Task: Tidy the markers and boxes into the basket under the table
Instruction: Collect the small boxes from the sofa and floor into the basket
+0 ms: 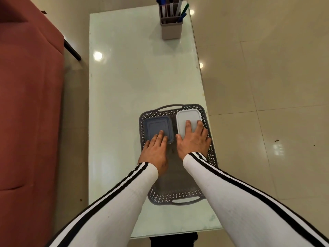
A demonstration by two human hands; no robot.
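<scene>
Grey perforated plastic basket sits at near right part of glass table top; whether on or beneath glass, cannot tell. Blue-lidded rectangular plastic box in basket's far left; white-lidded rectangular plastic box just beside it, far right. Left hand over near edge of left box; right hand flat on right box. Grey plastic pen holder at far right of table, markers upright in it. Red upholstered sofa left of table.
</scene>
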